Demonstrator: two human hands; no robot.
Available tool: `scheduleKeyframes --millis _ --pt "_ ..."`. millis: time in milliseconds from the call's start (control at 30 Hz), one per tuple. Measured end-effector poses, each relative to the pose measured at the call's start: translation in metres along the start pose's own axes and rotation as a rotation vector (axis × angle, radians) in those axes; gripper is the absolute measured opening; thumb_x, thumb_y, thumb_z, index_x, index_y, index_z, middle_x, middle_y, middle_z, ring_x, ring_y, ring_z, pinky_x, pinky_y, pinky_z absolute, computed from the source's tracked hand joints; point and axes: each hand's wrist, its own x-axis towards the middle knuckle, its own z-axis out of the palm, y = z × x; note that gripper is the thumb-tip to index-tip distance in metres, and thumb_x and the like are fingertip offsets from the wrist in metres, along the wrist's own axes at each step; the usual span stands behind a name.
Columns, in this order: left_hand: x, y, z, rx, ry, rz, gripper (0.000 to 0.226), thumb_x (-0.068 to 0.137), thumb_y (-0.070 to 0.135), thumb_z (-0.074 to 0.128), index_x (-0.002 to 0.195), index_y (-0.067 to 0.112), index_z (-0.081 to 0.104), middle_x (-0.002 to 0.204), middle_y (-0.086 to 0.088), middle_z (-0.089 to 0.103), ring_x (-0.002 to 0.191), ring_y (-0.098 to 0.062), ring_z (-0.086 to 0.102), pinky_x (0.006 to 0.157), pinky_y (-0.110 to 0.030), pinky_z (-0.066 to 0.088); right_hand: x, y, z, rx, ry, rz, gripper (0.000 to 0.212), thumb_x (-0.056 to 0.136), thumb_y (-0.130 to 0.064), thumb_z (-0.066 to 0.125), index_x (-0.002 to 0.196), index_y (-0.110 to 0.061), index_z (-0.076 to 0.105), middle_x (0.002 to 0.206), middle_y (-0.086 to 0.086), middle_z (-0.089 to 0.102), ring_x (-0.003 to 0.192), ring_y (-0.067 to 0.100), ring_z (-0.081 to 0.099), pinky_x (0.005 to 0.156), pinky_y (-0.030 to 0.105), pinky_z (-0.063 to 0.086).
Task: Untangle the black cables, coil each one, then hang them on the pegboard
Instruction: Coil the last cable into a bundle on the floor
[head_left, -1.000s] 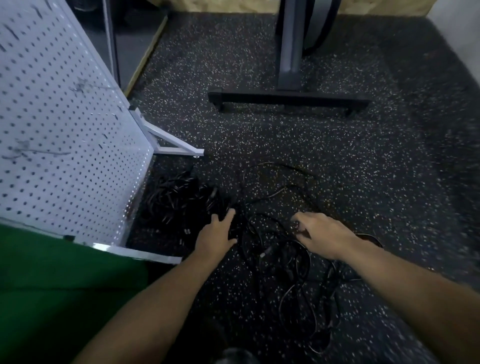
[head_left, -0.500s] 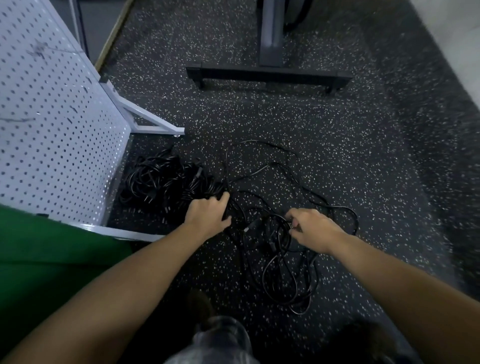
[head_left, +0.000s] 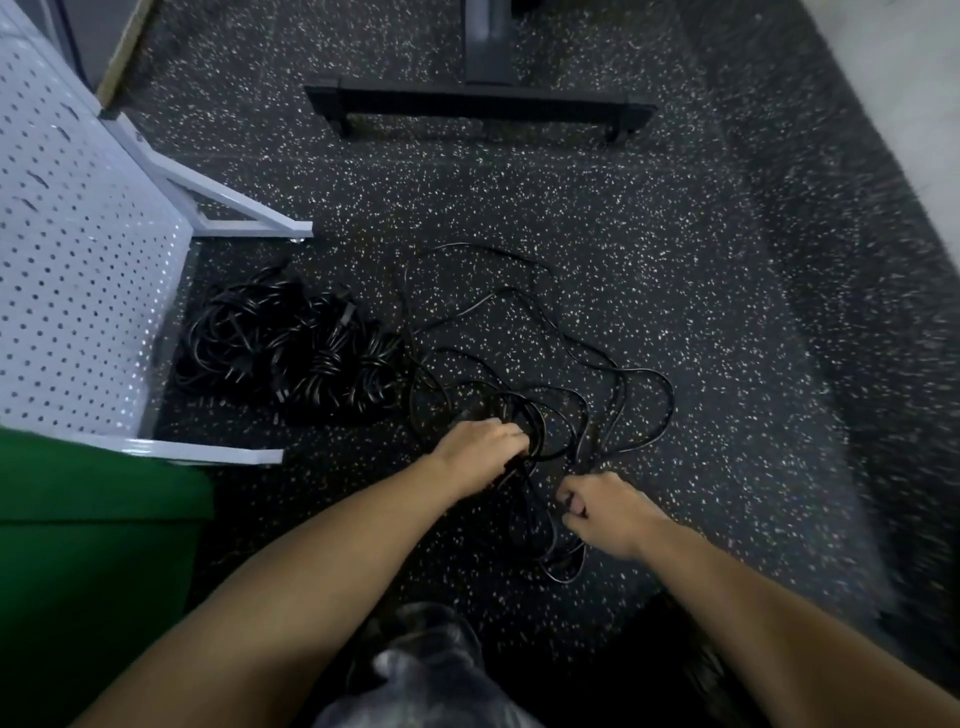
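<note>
Hands: left hand (head_left: 483, 448) curled round loops of the black cable tangle (head_left: 538, 427); right hand (head_left: 609, 513) pinching one strand. Tangle lies on the speckled floor (head_left: 597, 218), beside a cable pile (head_left: 311, 358) below the pegboard (head_left: 78, 260).

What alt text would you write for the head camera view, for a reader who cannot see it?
A person's left hand and right hand each grip strands of a loose black cable tangle spread on a speckled dark floor. Beside it a denser pile of black cables lies at the foot of a white pegboard.
</note>
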Motion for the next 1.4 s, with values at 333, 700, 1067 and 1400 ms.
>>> scheduleKeyframes --millis 333,700,1067,1400 --pt "0.007 -0.008 -0.009 0.009 0.001 0.147 0.033 0.097 0.021 0.069 0.125 0.017 0.053 0.119 0.001 0.062 0.112 -0.02 0.059 0.096 -0.038 0.05 -0.008 0.026 0.002 0.083 0.074 0.02 0.03 0.108 -0.044 0.047 0.121 -0.024 0.065 0.101 0.002 0.068 0.086 0.019 0.067 0.084 0.038 0.058" --pt "-0.011 0.04 -0.204 0.019 0.006 0.063 0.021 0.089 0.037 0.079 0.101 0.024 0.068 0.085 0.016 0.05 0.096 -0.015 0.058 0.084 -0.036 0.052 -0.076 0.01 -0.091 0.073 0.236 0.012 0.049 0.112 -0.034 0.037 0.067 -0.019 0.049 0.074 0.001 0.056 0.067 0.019 0.056 0.074 0.035 0.047" --pt "-0.08 0.156 -0.386 -0.297 0.726 -0.08 0.02 0.087 0.024 0.081 0.077 0.011 0.07 0.075 0.001 0.073 0.071 -0.012 0.071 0.07 -0.033 0.058 -0.227 -0.013 -0.217 0.839 0.433 -0.111 0.063 0.11 -0.056 0.029 0.107 -0.007 0.069 0.091 0.009 0.08 0.082 0.022 0.074 0.063 0.028 0.055" --pt "-0.115 0.218 -0.404 -0.393 0.768 0.036 0.029 0.089 0.039 0.081 0.081 0.016 0.066 0.076 0.005 0.074 0.071 -0.008 0.071 0.066 -0.028 0.058 -0.256 -0.015 -0.259 1.396 0.657 -0.276 0.02 0.096 -0.009 0.07 0.11 0.005 0.074 0.095 0.02 0.078 0.084 0.026 0.076 0.073 0.032 0.063"
